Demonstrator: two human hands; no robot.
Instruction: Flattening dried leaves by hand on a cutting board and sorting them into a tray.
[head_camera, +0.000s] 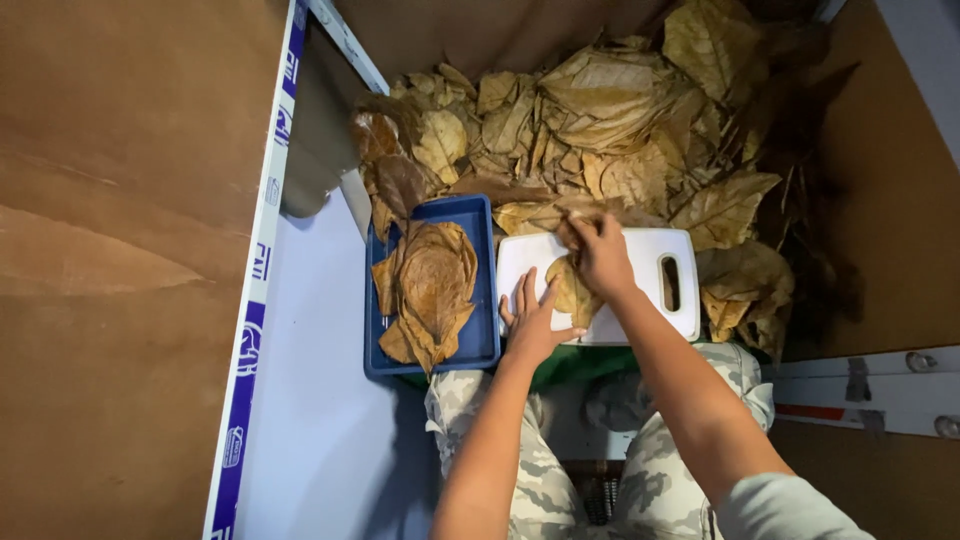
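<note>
A white strip with blue printed label blocks (262, 260) runs along the cardboard's left edge.

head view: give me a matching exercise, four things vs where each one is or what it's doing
1. blue tray
2. white cutting board
3. left hand
4. right hand

a. pressed flat on the board's near edge
b. holds a stack of flattened leaves
c. on a leaf at the board's far side
d. lies right of the tray

Pairs: 1-b, 2-d, 3-a, 4-c

Pale surface (320, 400): blue tray (478, 215) of stacked dry leaves, white cutting board (645, 255) beside it, loose dried-leaf heap (600, 110) behind both
</note>
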